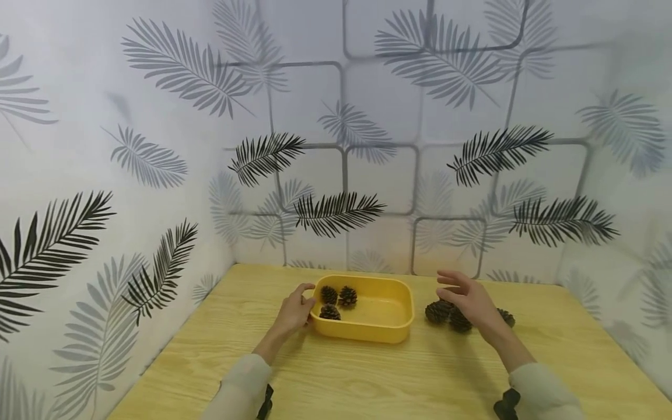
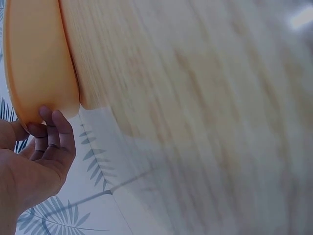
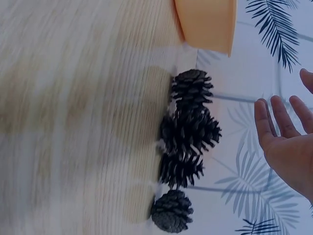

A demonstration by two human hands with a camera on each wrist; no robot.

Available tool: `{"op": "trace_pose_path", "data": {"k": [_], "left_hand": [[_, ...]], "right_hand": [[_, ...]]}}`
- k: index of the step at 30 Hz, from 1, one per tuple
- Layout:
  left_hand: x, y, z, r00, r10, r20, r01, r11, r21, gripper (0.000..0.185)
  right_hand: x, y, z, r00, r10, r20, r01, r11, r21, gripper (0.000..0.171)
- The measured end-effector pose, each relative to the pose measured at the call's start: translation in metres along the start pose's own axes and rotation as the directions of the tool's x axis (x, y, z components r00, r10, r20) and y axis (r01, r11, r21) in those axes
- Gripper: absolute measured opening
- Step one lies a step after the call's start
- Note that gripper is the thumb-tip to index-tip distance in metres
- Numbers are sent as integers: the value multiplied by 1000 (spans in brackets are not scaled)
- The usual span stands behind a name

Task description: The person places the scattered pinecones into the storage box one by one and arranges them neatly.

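My left hand (image 1: 291, 311) pinches the left rim of a yellow plastic basin (image 1: 362, 332), its thumb at the rim and its fingers against the outer wall (image 2: 41, 58). Three brown pine cones (image 1: 347, 296) lie inside, grouped at the basin's left end. My right hand (image 1: 474, 303) hovers over several pine cones (image 1: 437, 312) on the table, right of the basin. In the right wrist view these pine cones (image 3: 190, 132) stand in a row, apart from the hand (image 3: 288, 147), whose fingers are extended and hold nothing.
The light wooden table (image 1: 362, 379) reaches back to a wall (image 1: 378, 245) with a leaf pattern. A second patterned wall (image 1: 173, 245) borders the table on the left. Dark wrist straps (image 1: 507, 403) show at both sleeves.
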State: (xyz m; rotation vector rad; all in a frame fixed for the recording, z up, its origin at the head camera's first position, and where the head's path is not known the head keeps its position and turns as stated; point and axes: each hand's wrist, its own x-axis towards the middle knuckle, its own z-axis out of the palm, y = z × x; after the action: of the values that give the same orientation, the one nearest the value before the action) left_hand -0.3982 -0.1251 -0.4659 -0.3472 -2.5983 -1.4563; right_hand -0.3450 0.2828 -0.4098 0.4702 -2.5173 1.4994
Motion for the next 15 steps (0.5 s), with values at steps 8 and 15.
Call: {"op": "trace_pose_path", "data": {"k": [8,15], "left_hand": [[-1,-3,1,1000,-20,4,20,1000,-10,41],[1,0,1,1000,-7,2,7,1000,2,41]], "right_hand": [[-13,12,-18,998,56,-2,-56,998,2,63],[-24,18,-31,996,90,-17,-90,996,-7,64]]}}
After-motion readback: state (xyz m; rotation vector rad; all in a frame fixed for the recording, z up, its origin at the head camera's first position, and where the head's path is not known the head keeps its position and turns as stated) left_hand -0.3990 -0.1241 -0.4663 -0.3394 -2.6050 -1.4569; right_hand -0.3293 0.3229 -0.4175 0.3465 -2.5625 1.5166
